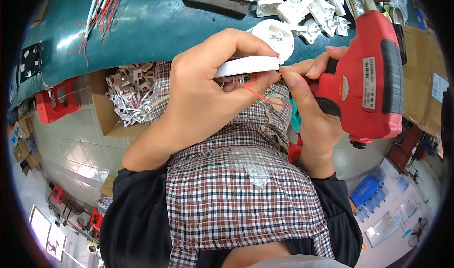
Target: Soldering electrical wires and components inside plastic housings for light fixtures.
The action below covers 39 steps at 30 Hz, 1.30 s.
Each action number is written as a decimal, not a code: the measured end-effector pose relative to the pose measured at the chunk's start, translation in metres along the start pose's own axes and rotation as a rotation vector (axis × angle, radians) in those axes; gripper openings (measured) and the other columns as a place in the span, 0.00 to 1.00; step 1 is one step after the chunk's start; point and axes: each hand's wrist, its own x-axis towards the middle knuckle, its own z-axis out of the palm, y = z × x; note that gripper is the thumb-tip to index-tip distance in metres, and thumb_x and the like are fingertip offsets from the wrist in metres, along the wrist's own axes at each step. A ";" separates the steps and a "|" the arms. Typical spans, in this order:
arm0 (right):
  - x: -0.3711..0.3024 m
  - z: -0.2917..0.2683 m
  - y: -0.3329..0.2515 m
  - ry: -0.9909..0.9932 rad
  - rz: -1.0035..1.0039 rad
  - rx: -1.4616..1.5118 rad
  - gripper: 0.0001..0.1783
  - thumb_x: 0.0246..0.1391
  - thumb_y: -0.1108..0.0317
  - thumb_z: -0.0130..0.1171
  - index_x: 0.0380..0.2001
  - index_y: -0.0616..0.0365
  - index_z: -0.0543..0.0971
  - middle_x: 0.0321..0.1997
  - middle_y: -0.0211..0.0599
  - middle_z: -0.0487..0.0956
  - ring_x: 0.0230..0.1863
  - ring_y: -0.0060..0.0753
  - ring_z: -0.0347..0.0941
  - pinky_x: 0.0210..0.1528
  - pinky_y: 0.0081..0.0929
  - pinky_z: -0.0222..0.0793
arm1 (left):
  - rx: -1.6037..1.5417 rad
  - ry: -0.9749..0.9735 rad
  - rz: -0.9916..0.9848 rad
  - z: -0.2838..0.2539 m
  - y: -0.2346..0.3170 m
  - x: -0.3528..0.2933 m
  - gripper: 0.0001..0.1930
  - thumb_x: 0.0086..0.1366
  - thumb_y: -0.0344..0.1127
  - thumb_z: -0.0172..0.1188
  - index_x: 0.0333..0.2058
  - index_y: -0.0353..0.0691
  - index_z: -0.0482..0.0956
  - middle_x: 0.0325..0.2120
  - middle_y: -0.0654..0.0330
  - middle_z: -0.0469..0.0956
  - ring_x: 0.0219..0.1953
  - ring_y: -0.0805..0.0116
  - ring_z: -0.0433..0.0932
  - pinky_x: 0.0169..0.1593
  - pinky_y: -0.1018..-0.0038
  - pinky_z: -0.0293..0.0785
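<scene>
My left hand is closed on a white plastic casing, held edge-on above my lap. Small metal parts and a loose red wire hang under the casing. My right hand is closed round part of a red and black soldering gun, whose metal front end points up and away. The thumb and forefinger of that hand meet at the casing's right edge, by the red wire; what they pinch is too small to tell. Just beyond the casing, a round white plastic piece lies on the bench.
On the green bench lie white wires with red ends, a dark metal block and a pile of white plastic parts. A carton of small pieces stands below at left, near a red stool. Another carton is right.
</scene>
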 end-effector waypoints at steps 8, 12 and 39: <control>-0.011 -0.014 -0.008 0.246 0.118 -0.091 0.25 0.54 0.86 0.58 0.55 0.68 0.67 0.38 0.36 0.71 0.37 0.32 0.77 0.43 0.25 0.75 | 0.125 0.268 0.122 0.022 -0.035 0.010 0.10 0.53 0.25 0.71 0.34 0.37 0.81 0.28 0.60 0.82 0.28 0.70 0.81 0.31 0.76 0.76; -0.026 -0.035 -0.022 0.235 0.106 0.020 0.36 0.53 0.65 0.60 0.63 0.72 0.63 0.39 0.41 0.71 0.38 0.32 0.73 0.50 0.39 0.75 | 0.087 0.309 0.146 0.027 -0.042 0.013 0.11 0.53 0.25 0.71 0.34 0.37 0.80 0.28 0.59 0.81 0.28 0.69 0.81 0.32 0.75 0.76; -0.089 -0.083 -0.028 -0.212 0.318 -0.567 0.09 0.60 0.75 0.56 0.43 0.62 0.71 0.31 0.35 0.69 0.24 0.23 0.65 0.26 0.23 0.65 | 0.178 0.363 0.195 0.039 -0.053 0.018 0.16 0.51 0.24 0.71 0.38 0.38 0.77 0.31 0.59 0.82 0.31 0.65 0.84 0.36 0.73 0.81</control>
